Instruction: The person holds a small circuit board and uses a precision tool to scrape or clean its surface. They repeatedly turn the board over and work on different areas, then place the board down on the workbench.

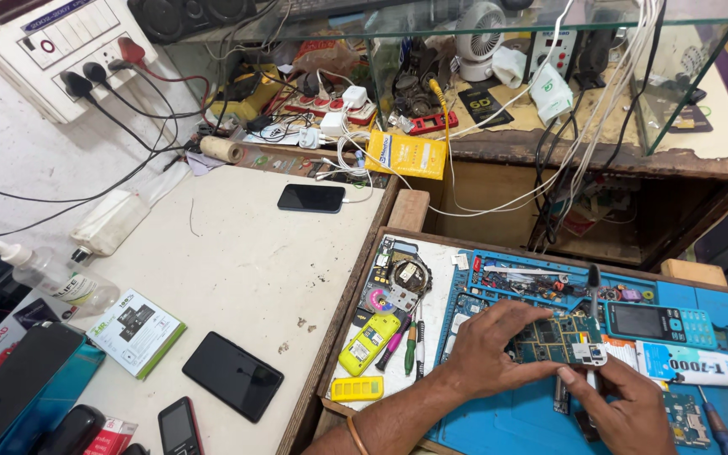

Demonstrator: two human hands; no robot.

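While pinned flat on the blue silicone work mat point(541, 421), green printed circuit board point(559, 339) under spread left hand point(489, 350). Right hand point(625, 403) just beside, fingers curled shut on thin dark tool point(589, 379) at board's lower edge. Teal keypad phone point(661, 323) near.

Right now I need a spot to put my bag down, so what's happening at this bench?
A person is working on a phone circuit board over a blue repair mat. Their left hand presses flat on the board, and their right hand grips its white corner piece. A glue tube and a teal keypad phone lie beside the board. To the left, a yellow battery sits in a parts tray, and a black smartphone lies on the white table.
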